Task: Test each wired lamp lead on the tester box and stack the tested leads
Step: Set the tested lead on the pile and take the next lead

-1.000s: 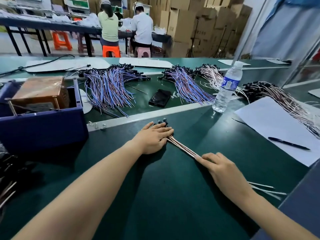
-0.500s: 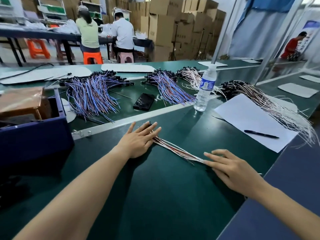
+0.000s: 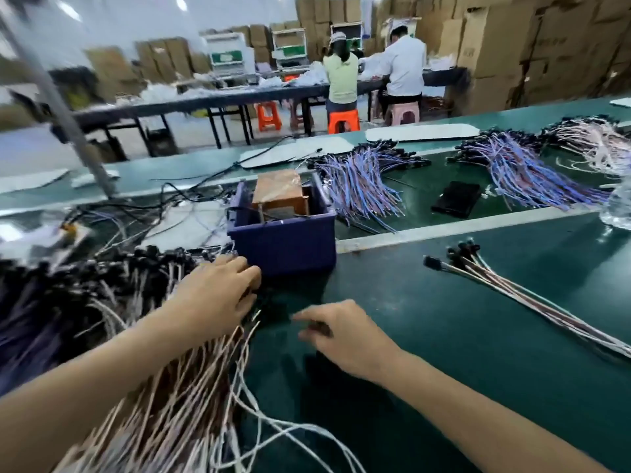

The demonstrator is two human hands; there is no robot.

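"Where are your hands?"

"My left hand point(image 3: 218, 295) lies on the tangled heap of pink-and-white wired leads with black sockets point(image 3: 164, 387), fingers relaxed, gripping nothing, just beside the dark blue plastic tester box point(image 3: 283, 247)."

"And the right?"

"My right hand point(image 3: 345, 336) hovers over the green desk point(image 3: 444, 370) — too blurred to tell whether its fingers pinch anything. The neat bundle of pink-brown leads point(image 3: 529, 298) lies well apart, rightward."
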